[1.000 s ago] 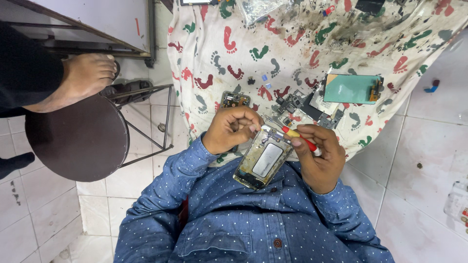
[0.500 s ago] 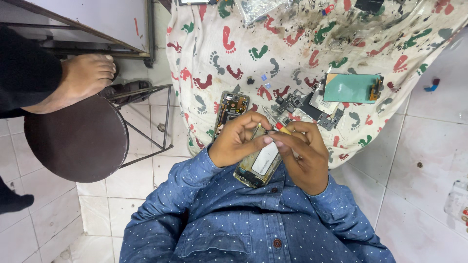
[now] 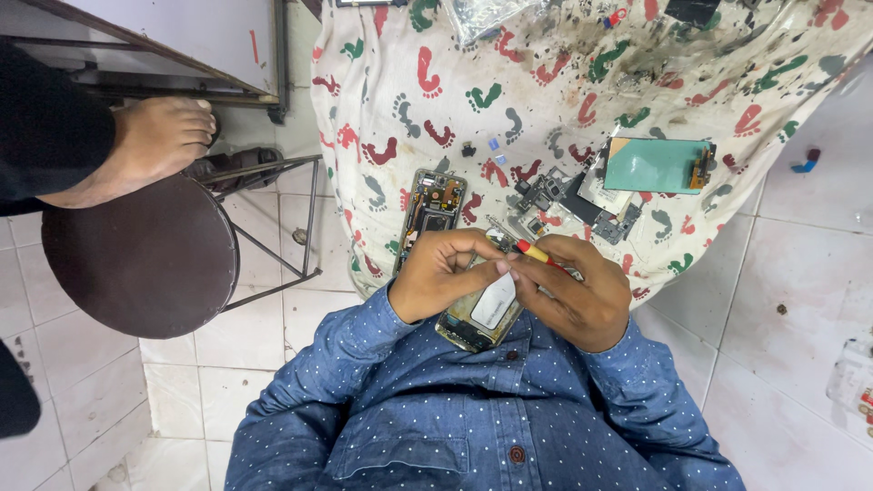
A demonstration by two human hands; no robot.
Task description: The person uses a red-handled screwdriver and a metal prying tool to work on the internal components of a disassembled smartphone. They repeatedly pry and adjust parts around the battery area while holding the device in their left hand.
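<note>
My left hand (image 3: 443, 273) grips the upper edge of an opened phone body (image 3: 482, 314) held over my lap, its fingers curled over the top. My right hand (image 3: 577, 291) holds a small red-and-yellow screwdriver (image 3: 534, 252), its fingertips meeting the left hand's at the phone's top edge. The tool's tip is hidden behind the fingers. A second opened phone frame (image 3: 432, 211) with exposed circuitry lies on the cloth just beyond my left hand.
A white cloth with footprint patterns (image 3: 546, 100) holds small phone parts (image 3: 555, 195), a green-backed panel (image 3: 657, 165) and a clear bag (image 3: 496, 14). A round dark stool (image 3: 136, 259) stands at left, with another person's bare foot (image 3: 150, 141) resting on it.
My hands have drawn together over the phone: the right hand with the screwdriver moved left to the phone's top edge, and the phone came slightly closer to my chest.
</note>
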